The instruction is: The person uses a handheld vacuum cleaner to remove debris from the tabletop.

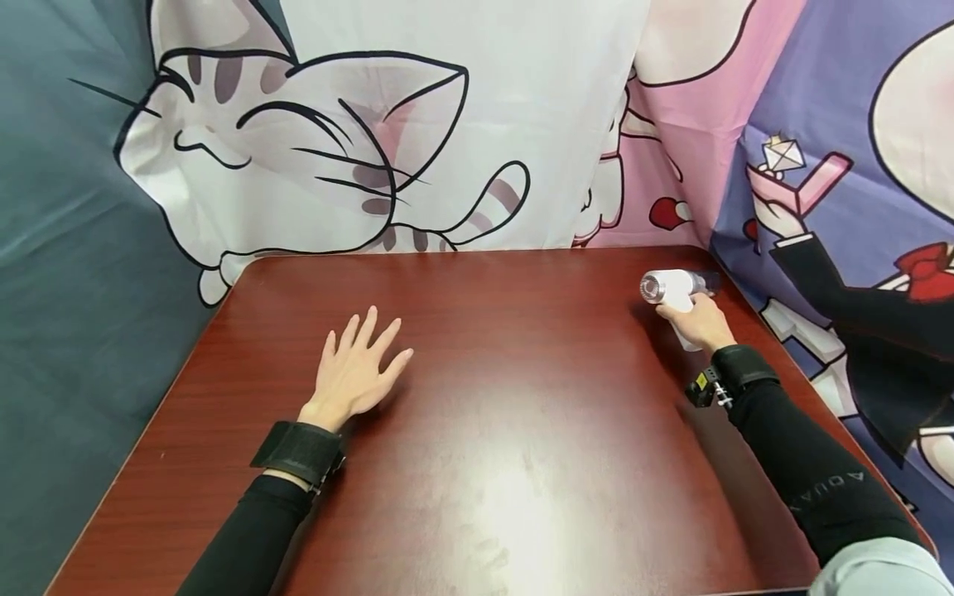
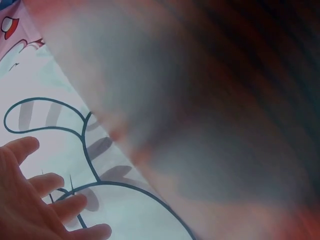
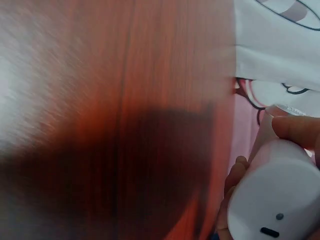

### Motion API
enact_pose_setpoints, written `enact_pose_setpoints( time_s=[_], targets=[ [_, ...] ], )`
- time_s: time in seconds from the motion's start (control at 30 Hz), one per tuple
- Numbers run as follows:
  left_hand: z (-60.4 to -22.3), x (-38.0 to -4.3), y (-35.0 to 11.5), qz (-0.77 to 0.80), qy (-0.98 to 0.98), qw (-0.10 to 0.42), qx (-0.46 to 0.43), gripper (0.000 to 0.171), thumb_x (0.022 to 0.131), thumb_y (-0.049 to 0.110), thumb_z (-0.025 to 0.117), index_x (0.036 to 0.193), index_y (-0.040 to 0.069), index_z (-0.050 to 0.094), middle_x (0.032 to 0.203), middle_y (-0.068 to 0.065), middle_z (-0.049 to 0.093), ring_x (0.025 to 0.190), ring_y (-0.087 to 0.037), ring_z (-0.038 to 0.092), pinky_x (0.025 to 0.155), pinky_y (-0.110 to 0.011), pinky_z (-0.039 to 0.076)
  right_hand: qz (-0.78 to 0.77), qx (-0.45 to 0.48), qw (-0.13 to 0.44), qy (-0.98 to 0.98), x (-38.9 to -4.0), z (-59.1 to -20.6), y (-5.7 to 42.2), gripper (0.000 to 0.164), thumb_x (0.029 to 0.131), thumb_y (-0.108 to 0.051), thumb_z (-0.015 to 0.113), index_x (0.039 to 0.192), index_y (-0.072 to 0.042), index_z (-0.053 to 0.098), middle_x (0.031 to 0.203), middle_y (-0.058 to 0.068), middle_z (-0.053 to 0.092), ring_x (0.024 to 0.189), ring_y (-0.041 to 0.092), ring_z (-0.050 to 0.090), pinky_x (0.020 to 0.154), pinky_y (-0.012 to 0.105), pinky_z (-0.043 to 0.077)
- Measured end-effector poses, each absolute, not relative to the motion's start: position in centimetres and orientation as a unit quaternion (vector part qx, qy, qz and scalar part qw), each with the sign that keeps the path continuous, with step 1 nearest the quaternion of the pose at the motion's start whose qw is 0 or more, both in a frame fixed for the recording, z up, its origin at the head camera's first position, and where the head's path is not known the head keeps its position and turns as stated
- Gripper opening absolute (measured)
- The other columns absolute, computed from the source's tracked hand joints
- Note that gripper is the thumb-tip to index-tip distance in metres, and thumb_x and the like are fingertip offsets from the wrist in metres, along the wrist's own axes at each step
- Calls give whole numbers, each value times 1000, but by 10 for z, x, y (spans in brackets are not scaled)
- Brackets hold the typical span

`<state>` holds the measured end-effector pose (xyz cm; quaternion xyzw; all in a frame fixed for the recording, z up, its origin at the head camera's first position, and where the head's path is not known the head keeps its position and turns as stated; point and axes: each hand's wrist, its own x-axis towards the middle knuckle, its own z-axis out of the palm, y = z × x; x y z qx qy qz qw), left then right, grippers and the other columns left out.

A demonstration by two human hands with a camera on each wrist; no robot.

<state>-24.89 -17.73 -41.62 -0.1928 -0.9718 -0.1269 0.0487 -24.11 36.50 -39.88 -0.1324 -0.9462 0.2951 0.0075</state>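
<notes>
Near the far right corner of the table, my right hand (image 1: 701,321) grips the handle of a small white handheld vacuum (image 1: 674,287). It is pistol-shaped, with a round silver end facing left and a dark see-through part on the right. In the right wrist view, the handle's flat white base (image 3: 275,200) shows a slot and a small dot, and fingers wrap round the handle. My left hand (image 1: 354,377) holds nothing; its fingers are spread over the left half of the table. The left wrist view shows the same fingers (image 2: 47,185) apart.
The reddish-brown table (image 1: 477,348) has a glossy glare near its front. Behind it hangs a white cloth (image 1: 551,99) with a cartoon cat, and a printed purple cloth (image 1: 820,265) borders the right edge. A blue-grey cloth (image 1: 82,348) hangs at left.
</notes>
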Motion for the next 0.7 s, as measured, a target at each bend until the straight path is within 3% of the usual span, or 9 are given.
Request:
enact_pose_setpoints(
  time_s=[0.17,0.37,0.7],
  targets=[
    [-416,-247,-186,-127,-974,54,-180,71,93,67,31,149,25,36,156,-13,19,141,-37,15,107,-62,8,278,-136,9,-951,-264,-403,370,75,93,-46,51,124,21,37,114,39,47,97,48,49,84,55,41],
    [-416,-245,-197,-124,-978,47,-163,72,93,68,28,150,24,34,157,-14,17,142,-37,13,107,-62,6,258,-136,5,-956,-289,-408,374,73,92,-44,53,120,22,40,111,39,49,97,49,50,83,56,42],
    [-419,-244,-209,-118,-980,58,-151,72,93,68,28,150,26,34,157,-12,17,141,-37,14,108,-62,6,231,-141,-29,-962,-320,-420,387,80,93,-45,49,126,25,32,121,45,40,108,56,44,90,58,39]
  ],
)
